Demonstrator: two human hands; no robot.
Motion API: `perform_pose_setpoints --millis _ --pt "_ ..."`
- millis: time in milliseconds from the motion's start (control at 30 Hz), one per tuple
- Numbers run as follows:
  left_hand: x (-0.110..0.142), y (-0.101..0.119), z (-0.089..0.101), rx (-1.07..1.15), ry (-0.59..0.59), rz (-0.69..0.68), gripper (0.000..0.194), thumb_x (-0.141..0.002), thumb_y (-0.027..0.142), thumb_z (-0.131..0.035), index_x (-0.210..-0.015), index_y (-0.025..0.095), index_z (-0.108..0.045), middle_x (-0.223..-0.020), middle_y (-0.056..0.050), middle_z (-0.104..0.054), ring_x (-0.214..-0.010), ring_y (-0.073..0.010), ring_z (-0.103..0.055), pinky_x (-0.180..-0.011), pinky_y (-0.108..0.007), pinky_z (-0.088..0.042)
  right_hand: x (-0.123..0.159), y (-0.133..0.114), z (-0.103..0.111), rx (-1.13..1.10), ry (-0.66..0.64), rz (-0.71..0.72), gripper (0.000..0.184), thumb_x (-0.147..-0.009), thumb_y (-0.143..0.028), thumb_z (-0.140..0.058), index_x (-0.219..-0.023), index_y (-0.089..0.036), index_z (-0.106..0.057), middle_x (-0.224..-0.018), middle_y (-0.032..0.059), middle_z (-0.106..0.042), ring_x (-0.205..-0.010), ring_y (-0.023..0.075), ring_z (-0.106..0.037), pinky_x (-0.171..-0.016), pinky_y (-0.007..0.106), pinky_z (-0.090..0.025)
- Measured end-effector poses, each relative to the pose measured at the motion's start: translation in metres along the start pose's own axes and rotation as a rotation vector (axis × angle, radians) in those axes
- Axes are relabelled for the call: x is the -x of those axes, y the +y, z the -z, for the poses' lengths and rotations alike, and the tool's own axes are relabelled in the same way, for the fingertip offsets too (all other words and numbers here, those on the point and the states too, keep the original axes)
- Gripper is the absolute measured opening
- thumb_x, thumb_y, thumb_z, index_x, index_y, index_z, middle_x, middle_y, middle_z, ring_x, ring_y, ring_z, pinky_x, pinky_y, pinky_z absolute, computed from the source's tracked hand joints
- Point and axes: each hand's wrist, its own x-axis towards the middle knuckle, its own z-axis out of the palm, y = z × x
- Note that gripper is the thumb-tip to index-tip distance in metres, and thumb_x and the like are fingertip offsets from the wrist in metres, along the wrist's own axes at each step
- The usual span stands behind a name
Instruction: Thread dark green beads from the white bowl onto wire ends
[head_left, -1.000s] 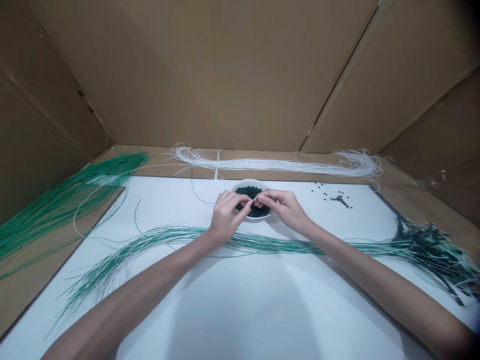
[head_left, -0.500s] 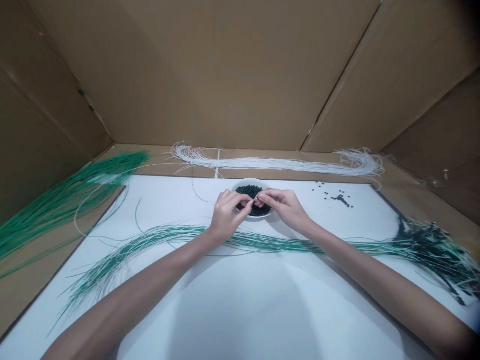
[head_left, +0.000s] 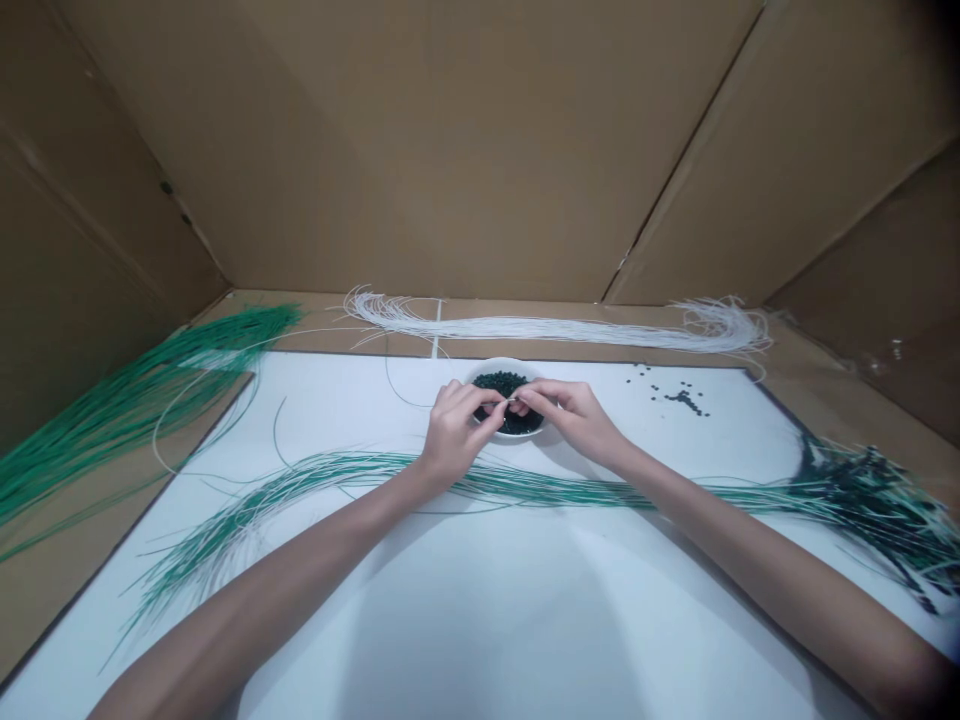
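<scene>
Over a white bowl [head_left: 516, 437] of small dark green beads [head_left: 499, 383], my two hands meet fingertip to fingertip. Thumb and forefinger of my left hand [head_left: 459, 425] are closed on a thin cord [head_left: 401, 398], which curves away to the left behind the hand. Opposite it, my right hand [head_left: 574, 415] pinches at the light end of the same cord; whether a bead sits between those fingers is too small to tell. Below the wrists runs a long bundle of green and white cords [head_left: 547, 490], with dark beaded ends [head_left: 870, 490] at the far right.
Loose dark beads [head_left: 684, 400] lie scattered on the white board [head_left: 480, 600] right of the bowl. A bundle of white cords [head_left: 525, 328] stretches along the back. Green cords [head_left: 150, 395] spread at the left edge. Brown cardboard walls [head_left: 450, 150] enclose the far side and flanks.
Both hands stay nearly still, pinching over the bowl, with only tiny finger shifts. The whole view has drifted very slightly.
</scene>
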Motion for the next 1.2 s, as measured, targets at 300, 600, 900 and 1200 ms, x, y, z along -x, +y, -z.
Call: perform_pose_setpoints --millis 300,600,900,1200 --pt "-0.0001 0.0018 0.0018 0.005 0.019 -0.007 0.006 -0.078 0.021 -0.053 -0.079 0.017 -0.058 -0.065 0.000 -0.058 -0.065 -0.0121 -0.046 -0.065 -0.027 -0.038 -0.0003 -0.0018 0.0037 0.040 -0.012 0.031 0.020 -0.075 -0.031 -0.054 -0.081 -0.017 -0.066 -0.081 0.0035 -0.066 -0.074 0.0158 -0.059 -0.070 0.027 -0.044" --pt "0.0000 0.0010 0.0008 0.013 0.000 -0.009 0.008 -0.079 0.022 -0.051 -0.079 0.017 -0.058 -0.066 0.000 -0.059 -0.066 -0.0125 -0.046 -0.066 -0.027 -0.038 -0.0001 0.0029 0.0014 0.083 0.016 0.112 0.018 -0.078 -0.028 -0.051 -0.083 -0.018 -0.065 -0.083 0.0034 -0.065 -0.075 0.0146 -0.059 -0.070 0.025 -0.044" --pt "0.0005 0.0009 0.0004 0.022 -0.006 -0.019 0.008 -0.079 0.022 -0.052 -0.079 0.017 -0.057 -0.066 0.000 -0.059 -0.065 -0.0119 -0.045 -0.065 -0.026 -0.037 0.0003 0.0042 0.0018 0.119 0.080 0.172 0.013 -0.076 -0.026 -0.055 -0.083 -0.019 -0.064 -0.081 0.0032 -0.064 -0.074 0.0137 -0.057 -0.064 0.025 -0.043" --pt "0.0003 -0.0001 -0.0007 0.038 -0.004 -0.028 0.007 -0.078 0.022 -0.052 -0.080 0.017 -0.057 -0.067 0.000 -0.059 -0.066 -0.0119 -0.045 -0.065 -0.026 -0.037 0.0008 0.0018 0.0007 0.112 0.056 0.152 0.011 -0.073 -0.024 -0.057 -0.079 -0.017 -0.064 -0.076 0.0023 -0.064 -0.065 0.0114 -0.054 -0.059 0.023 -0.042"
